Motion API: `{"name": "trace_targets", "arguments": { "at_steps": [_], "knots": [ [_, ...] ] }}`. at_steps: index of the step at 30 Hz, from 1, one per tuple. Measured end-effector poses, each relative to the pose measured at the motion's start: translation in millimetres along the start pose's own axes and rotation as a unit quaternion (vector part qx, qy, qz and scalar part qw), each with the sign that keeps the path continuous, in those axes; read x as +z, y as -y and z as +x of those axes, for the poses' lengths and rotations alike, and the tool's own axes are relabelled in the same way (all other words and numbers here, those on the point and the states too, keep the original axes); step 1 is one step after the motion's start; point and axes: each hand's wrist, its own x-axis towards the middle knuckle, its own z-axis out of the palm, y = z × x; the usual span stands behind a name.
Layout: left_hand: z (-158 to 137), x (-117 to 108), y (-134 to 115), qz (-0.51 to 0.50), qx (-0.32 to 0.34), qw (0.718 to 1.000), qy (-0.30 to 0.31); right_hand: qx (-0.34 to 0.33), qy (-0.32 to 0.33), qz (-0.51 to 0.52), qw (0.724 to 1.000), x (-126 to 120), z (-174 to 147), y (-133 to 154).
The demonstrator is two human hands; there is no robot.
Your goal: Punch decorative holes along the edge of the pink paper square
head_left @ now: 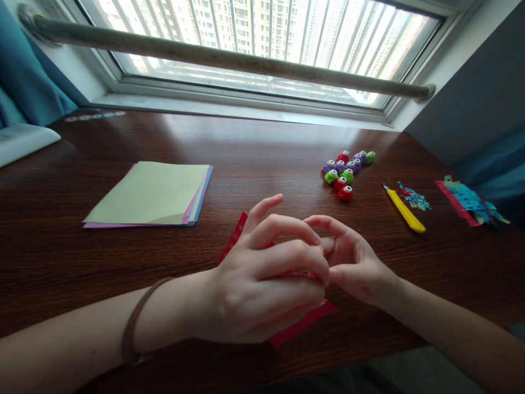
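Nearest, at the front edge of the wooden desk (61,262), both hands meet over a red paper strip (301,324) that lies flat on the wood. Left hand (254,279), with a brown band (135,323) on the wrist, sits on top of the strip: fingers curled together, tips closing toward the right hand, index finger raised slightly above the rest. Right hand (353,262) comes in from the right side, fingers bent inward and its tips touching those of the left hand. Something small and reddish appears pinched between the two sets of fingertips, possibly a fold of the strip, but the left hand's fingers hide it and I cannot tell for certain. One end of the strip shows below the left palm, the other pokes out beyond the left index finger and carries a row of small punched holes. Further back on the left, a stack of coloured paper sheets (151,194), pale green on top. Right of centre, a cluster of small paper punches (346,169) in red, green and purple, well apart from the hands. Beside them a yellow utility knife (404,210), then a little heap of paper confetti (414,198), then punched paper strips (471,203) near the desk's right edge. Farthest, the window (262,38) with a rail (225,57) across it.
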Motion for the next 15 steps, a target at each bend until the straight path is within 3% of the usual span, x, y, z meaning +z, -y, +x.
{"name": "trace_targets", "arguments": {
  "at_steps": [8,15],
  "knots": [
    [0.2,0.3,10.6,-0.083,-0.06,0.994,0.028,-0.049,-0.075,-0.039,0.995,1.1,3.6,2.2],
    [0.6,4.1,17.8,-0.15,-0.112,0.979,0.083,-0.062,-0.097,-0.067,0.991,0.4,1.7,2.9]
  ]
}}
